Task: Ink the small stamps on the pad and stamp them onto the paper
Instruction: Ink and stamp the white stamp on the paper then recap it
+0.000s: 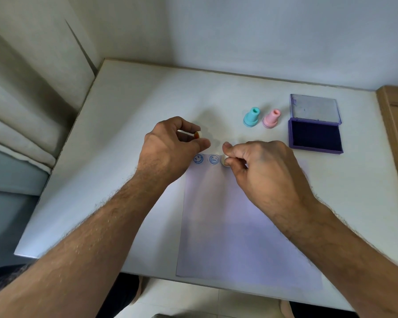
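Observation:
A white sheet of paper [239, 226] lies on the table in front of me, with two blue round face prints [206, 159] at its top left edge. My right hand [262, 171] pinches a small cream stamp [224, 161] down on the paper just right of those prints. My left hand [170, 145] holds another small cream piece with an orange face [37, 134] above the table, beyond the paper's top edge. The purple ink pad [315, 138] lies open at the right, lid back. A teal stamp [251, 117] and a pink stamp [271, 118] stand upright left of the pad.
The white table [136, 106] meets a wall at the back. A wooden edge [395, 125] borders it on the right. A cushioned seat or sofa [21, 125] stands to the left of the table.

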### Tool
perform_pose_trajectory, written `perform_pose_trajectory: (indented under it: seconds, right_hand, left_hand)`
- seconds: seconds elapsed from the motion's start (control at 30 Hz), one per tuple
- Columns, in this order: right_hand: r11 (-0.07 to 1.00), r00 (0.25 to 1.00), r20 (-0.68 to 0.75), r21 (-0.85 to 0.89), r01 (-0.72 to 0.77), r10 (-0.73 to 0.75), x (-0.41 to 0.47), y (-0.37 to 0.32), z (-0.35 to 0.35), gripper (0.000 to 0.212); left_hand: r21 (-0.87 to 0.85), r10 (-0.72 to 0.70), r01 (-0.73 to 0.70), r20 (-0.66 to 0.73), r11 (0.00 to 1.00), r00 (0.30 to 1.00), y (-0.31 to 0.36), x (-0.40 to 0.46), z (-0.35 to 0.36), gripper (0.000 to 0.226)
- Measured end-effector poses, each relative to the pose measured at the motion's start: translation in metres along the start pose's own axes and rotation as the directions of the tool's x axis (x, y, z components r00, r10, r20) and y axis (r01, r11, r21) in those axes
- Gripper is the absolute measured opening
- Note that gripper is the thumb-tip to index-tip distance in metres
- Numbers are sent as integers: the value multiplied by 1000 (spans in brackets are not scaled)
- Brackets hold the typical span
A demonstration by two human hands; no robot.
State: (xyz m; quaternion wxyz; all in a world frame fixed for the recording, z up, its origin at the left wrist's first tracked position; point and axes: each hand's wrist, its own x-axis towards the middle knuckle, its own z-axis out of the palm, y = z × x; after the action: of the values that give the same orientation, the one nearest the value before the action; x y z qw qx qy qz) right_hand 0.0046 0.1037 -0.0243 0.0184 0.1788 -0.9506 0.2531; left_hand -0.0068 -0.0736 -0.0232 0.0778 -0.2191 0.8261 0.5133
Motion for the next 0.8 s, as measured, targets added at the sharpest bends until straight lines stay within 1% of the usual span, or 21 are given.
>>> perform_pose_trajectory:
  seconds: [0.2,0.33,0.5,0.7,0.8]
  right_hand:
    - [996,997,79,-94,1,6,2,-4,-5,22]
    - [995,994,111,-101,-6,17,3,-7,-8,24]
    - [989,991,136,-142,27,-8,3,-6,-9,25]
    - [1000,998,59,-7,-8,8,6,0,-10,25]
    - [1000,999,35,-4,24,-24,6,3,-9,26]
  left_hand:
    - [0,4,-4,6,1000,1000,0,0,1,23]
    - [2,1,-1,2,1000,1000,2,0,1,23]
    - [12,-4,4,7,1000,1000,4,-1,2,24]
    - [10,15,-15,15,1000,1000,5,0,-1,22]
    - [-35,44,-45,-16,998,999,7,1,-3,21]
